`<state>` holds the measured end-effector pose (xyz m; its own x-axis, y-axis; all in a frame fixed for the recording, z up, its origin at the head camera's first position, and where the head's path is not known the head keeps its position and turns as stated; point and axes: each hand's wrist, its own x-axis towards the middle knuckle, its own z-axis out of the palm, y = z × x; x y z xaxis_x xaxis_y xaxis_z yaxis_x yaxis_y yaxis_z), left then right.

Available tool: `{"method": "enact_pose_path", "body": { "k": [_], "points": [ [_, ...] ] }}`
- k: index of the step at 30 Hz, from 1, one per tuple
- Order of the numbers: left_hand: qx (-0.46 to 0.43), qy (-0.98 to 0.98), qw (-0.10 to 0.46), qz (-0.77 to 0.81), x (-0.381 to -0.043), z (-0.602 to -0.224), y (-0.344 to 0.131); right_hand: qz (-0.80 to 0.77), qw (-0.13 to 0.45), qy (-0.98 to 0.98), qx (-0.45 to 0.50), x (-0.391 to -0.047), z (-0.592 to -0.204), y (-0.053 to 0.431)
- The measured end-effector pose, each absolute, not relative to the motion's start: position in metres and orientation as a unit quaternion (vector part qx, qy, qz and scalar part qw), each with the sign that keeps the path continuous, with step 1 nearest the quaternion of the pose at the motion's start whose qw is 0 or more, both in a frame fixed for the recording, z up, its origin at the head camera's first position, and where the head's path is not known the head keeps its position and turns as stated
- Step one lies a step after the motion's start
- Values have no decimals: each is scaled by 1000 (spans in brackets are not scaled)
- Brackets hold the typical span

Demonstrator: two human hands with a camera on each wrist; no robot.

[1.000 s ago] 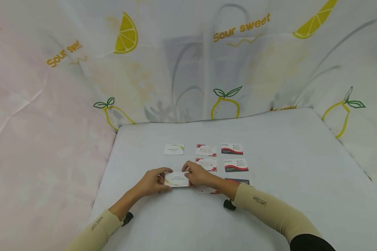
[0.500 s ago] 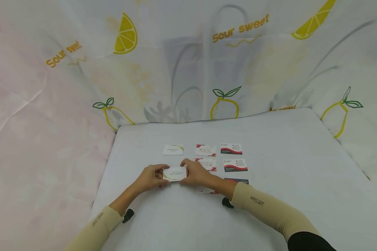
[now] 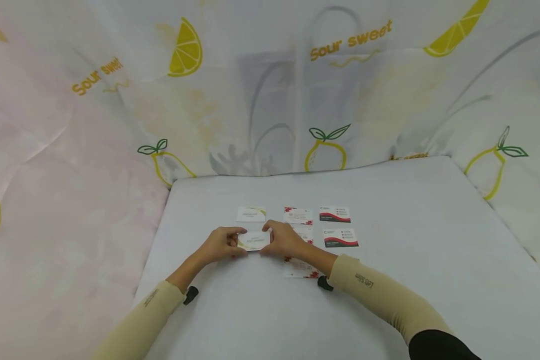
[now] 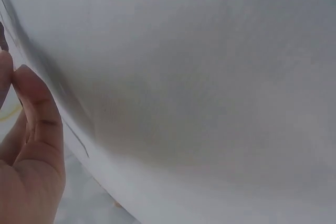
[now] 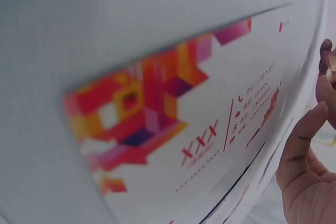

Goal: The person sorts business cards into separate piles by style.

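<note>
Both hands hold a white business card (image 3: 254, 241) with a yellow-green curve, close over the table. My left hand (image 3: 220, 244) pinches its left side between thumb and fingers. At the opposite side, my right hand (image 3: 284, 241) grips it the same way. Just beyond lies a matching business card (image 3: 251, 214). The left wrist view shows the curled fingers of the left hand (image 4: 39, 140) at its left edge, with the card mostly out of sight. A business card with red, orange and purple shapes (image 5: 210, 124) fills the right wrist view, beside the right hand (image 5: 304, 166).
To the right lies a column of red-patterned cards, with a far card (image 3: 298, 216) and a near card (image 3: 300, 268); the right hand partly covers the middle one. Red-and-black wave cards (image 3: 335, 214) form another column. A printed curtain (image 3: 270, 100) hangs behind the white table (image 3: 409, 225).
Both hands have carried the white card away from the body, closer to the matching card. The nearest red-patterned card shows more, while the right sleeve now covers the nearest red-and-black card.
</note>
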<state>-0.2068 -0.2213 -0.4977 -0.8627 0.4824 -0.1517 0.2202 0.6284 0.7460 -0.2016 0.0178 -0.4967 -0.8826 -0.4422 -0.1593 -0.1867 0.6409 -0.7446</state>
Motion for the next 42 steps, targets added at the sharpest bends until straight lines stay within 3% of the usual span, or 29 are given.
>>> {"method": "enact_pose_path", "body": {
  "k": [33,42],
  "points": [
    [198,913,164,317,-290,-485,-215,-362,86,923,-99,-269,-501,-3],
    [183,924,167,290,-303,-491,-214,-361,94,924,-77,-278,-506,-11]
  ]
}}
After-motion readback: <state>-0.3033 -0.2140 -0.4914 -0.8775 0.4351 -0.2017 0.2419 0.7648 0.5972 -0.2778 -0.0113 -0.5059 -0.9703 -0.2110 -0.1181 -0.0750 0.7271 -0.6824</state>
